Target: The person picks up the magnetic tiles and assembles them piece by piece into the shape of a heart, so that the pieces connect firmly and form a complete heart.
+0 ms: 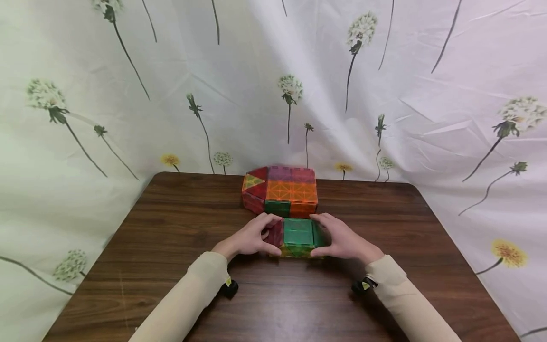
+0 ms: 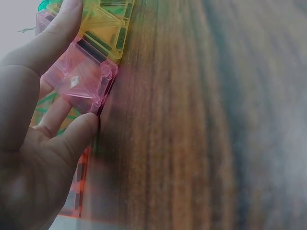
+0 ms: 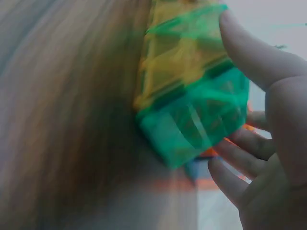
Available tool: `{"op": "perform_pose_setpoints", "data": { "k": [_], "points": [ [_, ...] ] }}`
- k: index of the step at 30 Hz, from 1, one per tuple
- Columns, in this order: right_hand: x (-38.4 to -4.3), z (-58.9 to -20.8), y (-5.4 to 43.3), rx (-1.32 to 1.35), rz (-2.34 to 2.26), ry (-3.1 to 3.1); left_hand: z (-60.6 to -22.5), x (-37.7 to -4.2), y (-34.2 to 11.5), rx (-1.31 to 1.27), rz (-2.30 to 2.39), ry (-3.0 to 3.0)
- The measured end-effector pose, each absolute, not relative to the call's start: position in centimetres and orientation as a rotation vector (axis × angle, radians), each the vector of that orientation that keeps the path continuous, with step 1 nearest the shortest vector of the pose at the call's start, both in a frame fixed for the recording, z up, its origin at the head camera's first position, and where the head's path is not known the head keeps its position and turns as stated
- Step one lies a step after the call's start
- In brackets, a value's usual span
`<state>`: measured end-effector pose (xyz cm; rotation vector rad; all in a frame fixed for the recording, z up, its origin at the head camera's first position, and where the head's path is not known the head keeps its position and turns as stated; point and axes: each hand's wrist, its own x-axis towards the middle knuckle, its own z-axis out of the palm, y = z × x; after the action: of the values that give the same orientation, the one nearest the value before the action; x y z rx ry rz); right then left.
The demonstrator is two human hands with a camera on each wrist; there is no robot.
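A small box-shaped build of translucent magnetic tiles lies on the table, green on top and yellow-green along its near side. My left hand grips its reddish left end, thumb at the near side and fingers behind. In the left wrist view that end is a pink tile beside a yellow one. My right hand holds the opposite end between thumb and fingers. The right wrist view, somewhat blurred, has the green end by that hand, its thumb on the upper edge.
Just behind stands a larger magnetic-tile build in orange, purple, red and green, with a pointed left end. Both rest on a dark wooden table. A white cloth with dandelion prints hangs behind the table.
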<state>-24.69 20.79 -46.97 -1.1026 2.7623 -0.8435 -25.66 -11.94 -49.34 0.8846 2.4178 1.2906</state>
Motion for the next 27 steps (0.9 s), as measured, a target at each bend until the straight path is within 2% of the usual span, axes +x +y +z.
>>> {"op": "perform_pose_setpoints", "data": {
  "k": [9,20,27],
  "points": [
    [-24.4,-48.6,22.1,-1.042,-0.844,2.771,-49.3,-25.5,-11.9,0.871,1.333,2.39],
    [-24.2,-48.6,21.8,-1.088,-0.905,2.777,-48.9,-24.7,-11.5,0.935,1.373,2.387],
    [-23.4,-48.5,21.6,-1.023,-0.88,2.792,-48.6,-24.2,-11.6,0.971,1.326,2.451]
  ]
}}
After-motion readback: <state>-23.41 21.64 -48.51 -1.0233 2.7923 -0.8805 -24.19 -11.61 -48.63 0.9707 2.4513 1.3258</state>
